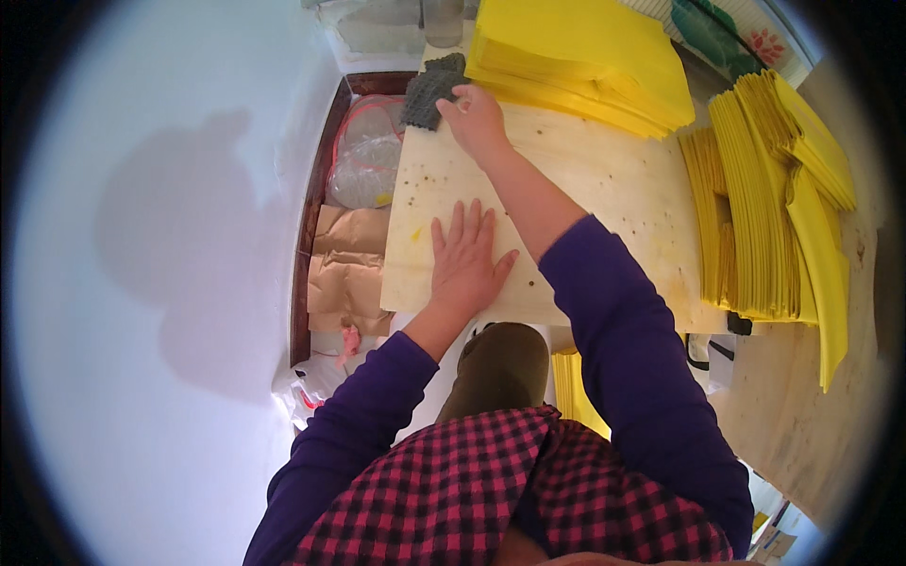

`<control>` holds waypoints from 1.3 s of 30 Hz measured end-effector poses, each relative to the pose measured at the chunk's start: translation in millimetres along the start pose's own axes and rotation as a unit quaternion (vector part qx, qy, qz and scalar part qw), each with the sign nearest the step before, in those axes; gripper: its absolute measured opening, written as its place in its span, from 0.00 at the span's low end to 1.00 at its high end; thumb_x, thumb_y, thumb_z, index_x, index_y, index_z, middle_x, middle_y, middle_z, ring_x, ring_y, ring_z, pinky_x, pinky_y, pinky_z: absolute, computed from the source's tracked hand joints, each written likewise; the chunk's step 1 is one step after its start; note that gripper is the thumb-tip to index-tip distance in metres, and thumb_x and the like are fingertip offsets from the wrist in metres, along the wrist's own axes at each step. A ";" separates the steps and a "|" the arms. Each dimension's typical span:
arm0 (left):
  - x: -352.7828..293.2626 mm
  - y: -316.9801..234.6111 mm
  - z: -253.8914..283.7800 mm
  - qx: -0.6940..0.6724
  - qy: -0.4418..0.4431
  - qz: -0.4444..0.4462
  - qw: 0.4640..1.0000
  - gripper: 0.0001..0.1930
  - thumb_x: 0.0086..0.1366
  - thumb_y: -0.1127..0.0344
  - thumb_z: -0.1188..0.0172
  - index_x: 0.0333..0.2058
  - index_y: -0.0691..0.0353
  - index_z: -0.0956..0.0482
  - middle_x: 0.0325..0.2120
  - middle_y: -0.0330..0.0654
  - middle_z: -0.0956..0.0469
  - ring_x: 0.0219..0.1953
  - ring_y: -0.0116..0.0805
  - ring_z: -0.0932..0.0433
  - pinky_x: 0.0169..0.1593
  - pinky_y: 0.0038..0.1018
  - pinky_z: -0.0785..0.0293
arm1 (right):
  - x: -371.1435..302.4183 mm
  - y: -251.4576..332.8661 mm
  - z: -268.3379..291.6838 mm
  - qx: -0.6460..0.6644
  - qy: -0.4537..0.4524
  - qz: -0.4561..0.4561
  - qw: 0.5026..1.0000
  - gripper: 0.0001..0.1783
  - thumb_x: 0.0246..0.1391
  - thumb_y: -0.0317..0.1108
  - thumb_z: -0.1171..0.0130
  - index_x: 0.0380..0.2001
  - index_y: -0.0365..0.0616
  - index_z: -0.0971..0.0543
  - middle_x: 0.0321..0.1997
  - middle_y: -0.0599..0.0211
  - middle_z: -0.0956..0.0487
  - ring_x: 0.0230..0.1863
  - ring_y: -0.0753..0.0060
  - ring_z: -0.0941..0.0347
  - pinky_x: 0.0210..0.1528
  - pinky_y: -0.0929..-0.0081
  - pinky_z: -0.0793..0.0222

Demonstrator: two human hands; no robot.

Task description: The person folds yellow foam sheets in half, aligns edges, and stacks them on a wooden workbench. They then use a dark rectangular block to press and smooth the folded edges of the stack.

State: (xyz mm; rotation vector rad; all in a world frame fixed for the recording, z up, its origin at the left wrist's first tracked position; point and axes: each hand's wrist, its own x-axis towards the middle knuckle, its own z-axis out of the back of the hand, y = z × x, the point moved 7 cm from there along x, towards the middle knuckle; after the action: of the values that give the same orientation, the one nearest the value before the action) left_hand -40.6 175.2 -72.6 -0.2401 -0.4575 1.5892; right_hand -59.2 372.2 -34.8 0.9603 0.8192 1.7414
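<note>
Lying just left of the nearer, curled right hand (475, 118) (grip unclear) is dark-grey textured cloth (427, 97); left hand (464, 259) rests spread flat.

Hands (462, 253) (483, 123): two | large yellow piles (576, 52) (755, 208): two | dark-grey bundle (425, 99): one | creased brown paper (347, 283) — one

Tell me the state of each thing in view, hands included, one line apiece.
Wooden tabletop: dotted with dark specks.
Left hand: palm down on the tabletop, fingers spread.
Right hand: fingers curled at the grey cloth's edge; grip unclear.
Dark grey textured cloth: bunched.
Yellow sheet stack, far side: layered, lying flat.
Yellow stack, right side: folded, ends uneven.
Brown paper: creased.
Clear plastic: crinkled.
</note>
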 end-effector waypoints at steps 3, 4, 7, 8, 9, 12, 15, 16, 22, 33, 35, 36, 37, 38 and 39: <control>1.0 -0.4 -1.2 0.008 0.009 0.006 1.000 0.36 0.62 0.45 0.50 0.62 0.63 0.42 0.65 0.50 0.49 0.68 0.48 0.56 0.67 0.51 0.67 | -42.5 22.0 26.9 0.105 0.021 -0.009 0.994 0.20 0.50 0.39 0.38 0.43 0.37 0.24 0.40 0.59 0.22 0.41 0.66 0.27 0.46 0.72 0.31; 1.1 -1.2 -2.6 0.006 0.013 0.006 1.000 0.36 0.62 0.45 0.49 0.61 0.64 0.42 0.65 0.50 0.48 0.68 0.48 0.56 0.67 0.51 0.67 | -57.2 33.3 41.3 0.152 0.023 -0.014 0.988 0.17 0.53 0.36 0.41 0.43 0.37 0.24 0.38 0.62 0.22 0.39 0.71 0.27 0.44 0.75 0.32; 0.6 -1.0 -4.3 0.008 0.009 0.008 1.000 0.37 0.61 0.45 0.49 0.61 0.64 0.42 0.65 0.49 0.48 0.68 0.47 0.56 0.67 0.50 0.67 | -101.9 80.2 101.8 0.301 0.020 0.019 0.953 0.10 0.58 0.29 0.47 0.41 0.37 0.24 0.39 0.66 0.22 0.37 0.79 0.28 0.42 0.80 0.32; 0.2 -0.9 -5.5 0.010 0.011 0.008 1.000 0.36 0.61 0.45 0.49 0.61 0.63 0.42 0.65 0.49 0.48 0.68 0.47 0.57 0.67 0.50 0.67 | -119.1 98.6 128.9 0.327 0.006 0.054 0.943 0.10 0.57 0.30 0.45 0.41 0.38 0.24 0.39 0.68 0.22 0.37 0.81 0.28 0.41 0.82 0.32; -0.2 -1.3 -5.4 0.011 0.002 0.003 1.000 0.36 0.61 0.45 0.49 0.61 0.63 0.41 0.65 0.49 0.48 0.69 0.47 0.57 0.67 0.50 0.67 | -138.4 120.0 156.4 0.375 0.004 0.108 0.921 0.10 0.56 0.30 0.43 0.40 0.38 0.24 0.38 0.70 0.22 0.38 0.83 0.29 0.41 0.84 0.33; 0.1 -1.5 -7.3 0.024 -0.005 -0.003 1.000 0.36 0.61 0.45 0.49 0.61 0.63 0.40 0.65 0.49 0.48 0.68 0.47 0.56 0.67 0.51 0.66 | -198.0 183.5 231.9 0.303 -0.043 0.262 0.915 0.10 0.57 0.31 0.47 0.39 0.37 0.25 0.35 0.65 0.22 0.35 0.74 0.27 0.40 0.78 0.31; 0.8 -2.3 -7.7 0.053 -0.020 -0.014 0.998 0.35 0.61 0.44 0.49 0.60 0.62 0.39 0.64 0.49 0.46 0.68 0.48 0.54 0.66 0.52 0.63 | -259.9 241.1 274.3 0.252 0.029 0.439 0.862 0.13 0.59 0.42 0.47 0.38 0.44 0.25 0.32 0.64 0.23 0.30 0.73 0.27 0.31 0.78 0.30; 0.7 -2.8 -9.4 0.065 -0.019 -0.016 0.998 0.35 0.61 0.44 0.49 0.60 0.62 0.38 0.64 0.49 0.45 0.68 0.48 0.53 0.66 0.52 0.62 | -276.5 253.1 277.7 0.240 0.113 0.441 0.858 0.14 0.60 0.46 0.48 0.37 0.47 0.25 0.31 0.65 0.23 0.28 0.74 0.27 0.28 0.77 0.30; 4.0 -0.9 -15.5 0.108 -0.033 -0.038 0.993 0.33 0.62 0.43 0.52 0.59 0.60 0.36 0.63 0.48 0.42 0.66 0.48 0.49 0.64 0.55 0.57 | -365.9 284.5 317.2 0.143 0.241 0.358 0.891 0.12 0.58 0.46 0.46 0.37 0.52 0.23 0.35 0.68 0.20 0.29 0.77 0.25 0.26 0.82 0.29; 6.3 10.2 -26.1 0.124 -0.019 -0.041 0.991 0.29 0.64 0.45 0.54 0.59 0.56 0.35 0.63 0.48 0.42 0.67 0.47 0.49 0.63 0.54 0.53 | -472.0 290.3 380.9 0.027 0.203 0.358 0.911 0.12 0.57 0.45 0.44 0.33 0.48 0.22 0.33 0.66 0.19 0.28 0.75 0.24 0.25 0.80 0.29; 5.1 14.2 -29.3 0.096 -0.031 -0.059 0.993 0.28 0.64 0.45 0.53 0.58 0.55 0.34 0.62 0.47 0.41 0.66 0.47 0.49 0.63 0.55 0.53 | -490.0 289.0 392.8 0.025 0.185 0.361 0.914 0.12 0.57 0.45 0.44 0.33 0.47 0.21 0.32 0.65 0.19 0.28 0.74 0.24 0.25 0.80 0.29; 6.0 19.0 -28.7 0.088 -0.037 -0.066 0.993 0.28 0.65 0.46 0.53 0.58 0.55 0.34 0.62 0.47 0.40 0.66 0.47 0.49 0.63 0.55 0.53 | -497.0 290.1 401.7 0.027 0.173 0.362 0.915 0.13 0.57 0.44 0.44 0.32 0.47 0.21 0.32 0.65 0.19 0.28 0.74 0.24 0.25 0.80 0.29; 4.2 26.3 -26.9 0.093 -0.042 -0.071 0.992 0.28 0.64 0.46 0.52 0.59 0.55 0.34 0.62 0.47 0.40 0.66 0.47 0.49 0.63 0.54 0.53 | -505.3 289.1 404.2 0.028 0.164 0.363 0.917 0.13 0.57 0.44 0.43 0.32 0.47 0.21 0.32 0.64 0.19 0.28 0.74 0.24 0.25 0.80 0.29; 4.0 31.3 -28.1 0.097 -0.049 -0.076 0.991 0.28 0.64 0.46 0.52 0.59 0.55 0.35 0.62 0.47 0.40 0.66 0.47 0.49 0.64 0.54 0.54 | -514.3 289.7 406.8 0.029 0.157 0.364 0.918 0.13 0.57 0.44 0.43 0.31 0.46 0.21 0.32 0.64 0.19 0.27 0.73 0.24 0.25 0.80 0.29; 7.5 31.8 -30.5 0.094 -0.060 -0.084 0.990 0.29 0.64 0.47 0.51 0.59 0.55 0.35 0.62 0.48 0.39 0.66 0.47 0.49 0.64 0.54 0.54 | -522.9 291.2 409.8 0.024 0.151 0.367 0.918 0.13 0.57 0.44 0.43 0.31 0.46 0.21 0.32 0.64 0.19 0.27 0.73 0.24 0.25 0.80 0.29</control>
State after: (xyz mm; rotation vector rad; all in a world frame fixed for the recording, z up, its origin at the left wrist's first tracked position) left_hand -57.1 186.4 -112.6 0.0379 -0.4063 1.4748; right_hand 305.2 -171.2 278.2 1.1355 0.7376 2.5771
